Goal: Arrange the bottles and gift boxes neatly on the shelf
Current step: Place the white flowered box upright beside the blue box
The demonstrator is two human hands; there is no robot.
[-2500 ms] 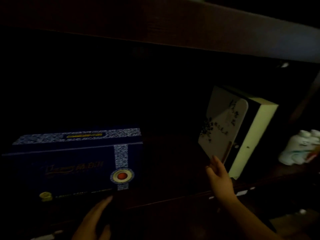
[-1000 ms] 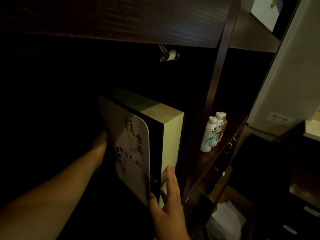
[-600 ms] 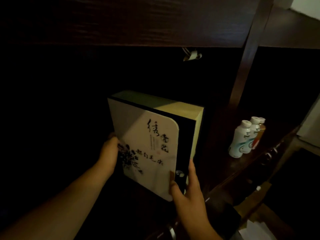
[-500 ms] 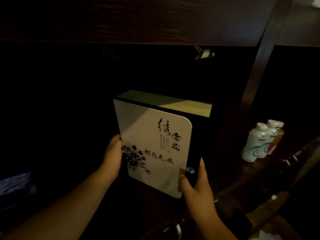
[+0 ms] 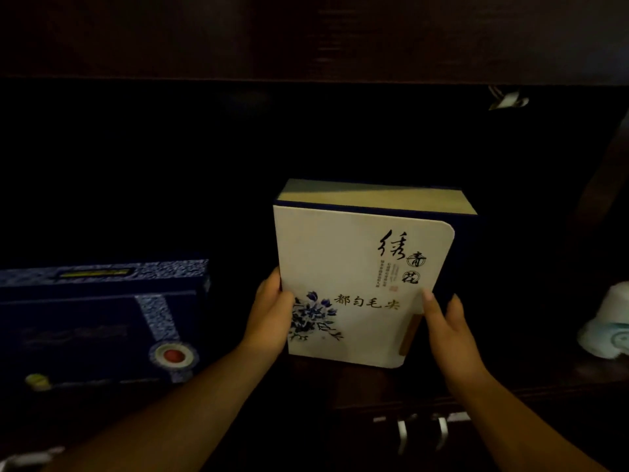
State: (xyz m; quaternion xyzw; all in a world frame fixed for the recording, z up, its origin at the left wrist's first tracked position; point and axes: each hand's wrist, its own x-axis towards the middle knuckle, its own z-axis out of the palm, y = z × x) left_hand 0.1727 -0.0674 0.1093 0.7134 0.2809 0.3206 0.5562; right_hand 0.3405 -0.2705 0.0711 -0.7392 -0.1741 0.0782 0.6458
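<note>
probably the left hand (image 5: 272, 315) and right hand (image 5: 446, 330) are only pinching the white gift box (image 5: 354, 274) upright by its edges, so in this dark shelf (image 5: 531, 379) it is risking tipping forward.

Dim home or shop, dark wooden shelf (image 5: 306, 35), gift boxes (image 5: 360, 287)

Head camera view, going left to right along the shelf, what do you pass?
Dark blue gift box lying flat → left hand → white gift box with blue flowers, upright between both hands → right hand → white bottle at the right edge.
</note>
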